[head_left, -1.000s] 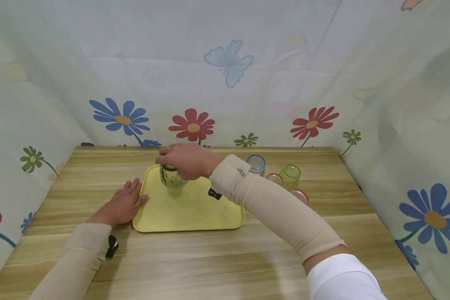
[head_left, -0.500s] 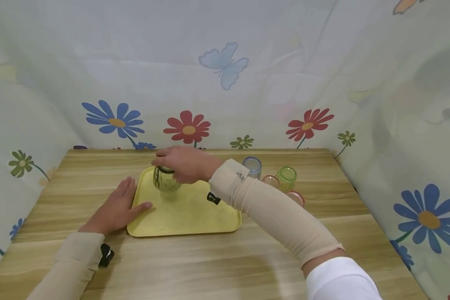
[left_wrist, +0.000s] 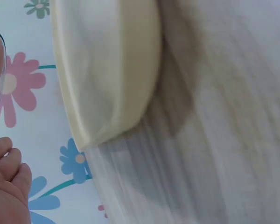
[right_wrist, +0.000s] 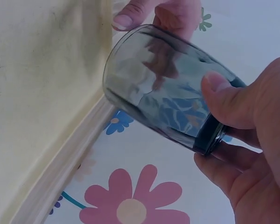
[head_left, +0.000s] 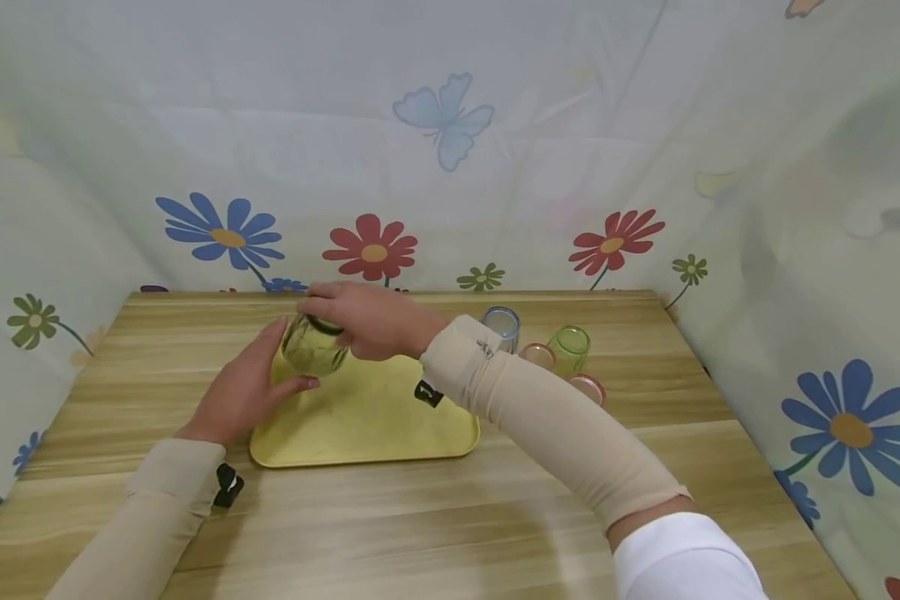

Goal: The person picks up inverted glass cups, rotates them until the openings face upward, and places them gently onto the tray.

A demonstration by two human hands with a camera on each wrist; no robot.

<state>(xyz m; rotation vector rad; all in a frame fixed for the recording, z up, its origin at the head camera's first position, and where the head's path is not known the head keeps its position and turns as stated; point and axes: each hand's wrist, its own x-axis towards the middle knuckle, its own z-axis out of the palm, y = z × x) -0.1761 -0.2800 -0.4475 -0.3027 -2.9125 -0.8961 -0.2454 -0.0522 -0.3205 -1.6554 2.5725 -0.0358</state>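
Observation:
My right hand (head_left: 371, 318) grips a dark-tinted drinking glass (head_left: 312, 347) by its thick dark end, thumb on one side and fingers on the other. The glass is tilted above the left part of a yellow tray (head_left: 378, 421). Close by on the left is my left hand (head_left: 236, 390), thumb apart from its extended fingers, with the glass between it and my right hand. In the right wrist view the left thumb (right_wrist: 126, 19) is by the glass's wide end; whether it touches cannot be made out. Part of the left hand lies behind the glass.
Right of the tray stand a blue-tinted glass (head_left: 502, 325), a green glass (head_left: 571, 348) and two pinkish glasses, one nearer (head_left: 588, 388) and one partly behind my sleeve (head_left: 537, 356). The wooden table (head_left: 345, 533) meets a flowered cloth (head_left: 285, 150) at the back and sides.
The glass in my right hand has shifted left and lifted, tilting. My left hand has come off the tray's left edge area and moved up beside the glass.

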